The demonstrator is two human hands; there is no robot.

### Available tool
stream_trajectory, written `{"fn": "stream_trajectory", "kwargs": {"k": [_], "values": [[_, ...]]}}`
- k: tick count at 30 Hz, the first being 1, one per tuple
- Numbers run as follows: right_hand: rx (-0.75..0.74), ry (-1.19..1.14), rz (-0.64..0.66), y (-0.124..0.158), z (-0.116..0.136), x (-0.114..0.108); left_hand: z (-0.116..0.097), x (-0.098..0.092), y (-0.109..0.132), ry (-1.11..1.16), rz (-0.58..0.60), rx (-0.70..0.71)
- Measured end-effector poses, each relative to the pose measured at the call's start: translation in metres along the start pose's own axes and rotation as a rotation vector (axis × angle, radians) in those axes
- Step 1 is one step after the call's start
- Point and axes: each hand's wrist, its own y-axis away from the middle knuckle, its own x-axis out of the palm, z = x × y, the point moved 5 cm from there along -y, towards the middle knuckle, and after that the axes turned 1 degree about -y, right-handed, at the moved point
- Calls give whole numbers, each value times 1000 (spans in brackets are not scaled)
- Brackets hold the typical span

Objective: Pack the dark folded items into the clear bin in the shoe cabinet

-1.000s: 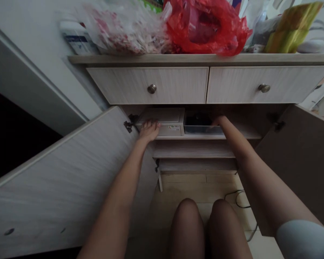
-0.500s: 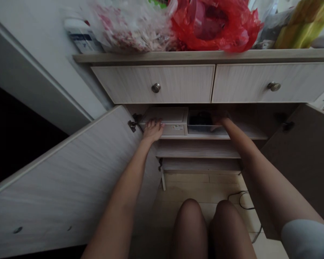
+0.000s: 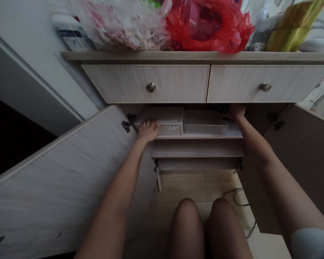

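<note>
My left hand [image 3: 149,130] rests with its fingers stretched over the front edge of a closed pale storage box [image 3: 166,116] on the top shelf. Beside that box stands a clear plastic bin [image 3: 205,124], its inside showing pale. My right hand [image 3: 237,110] is to the right of the bin, just under the drawers. Its fingers are closed on a dark object [image 3: 220,107], which is partly hidden by shadow and the drawer edge, so its kind does not show.
Cabinet doors stand open at left [image 3: 81,169] and right [image 3: 299,162]. Two knobbed drawers [image 3: 178,84] sit above the shelf. A red plastic bag [image 3: 207,28], a clear bag [image 3: 129,28] and a white bottle [image 3: 71,32] crowd the top. A black cable [image 3: 241,205] lies on the floor.
My right hand has moved right, out of the clear bin, and the dark object has gone with it. My left hand stays on the storage box. The view has shifted slightly.
</note>
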Motion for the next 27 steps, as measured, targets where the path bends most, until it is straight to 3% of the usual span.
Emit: {"fn": "stream_trajectory", "kwargs": {"k": [4, 7, 12, 16, 19, 22, 24, 27], "values": [[355, -32, 107, 8, -56, 11, -1, -1, 0, 2, -9, 10], [506, -51, 206, 20, -74, 30, -2, -1, 1, 1, -10, 14], [560, -19, 152, 33, -73, 57, 0, 2, 0, -10, -7, 9], [545, -43, 161, 32, -66, 59, 2, 5, -3, -12, 6, -6], [586, -171, 136, 33, -64, 41, 3, 5, -4, -8, 32, -9], [505, -424, -19, 60, -62, 8, 2, 1, -5, -5, 55, -16], [294, -669, -168, 105, -61, -18, 0, -4, -6, -2, 83, -17], [24, -954, -417, 210, -77, -60, -4, -12, -7, 8, 138, -33]]}}
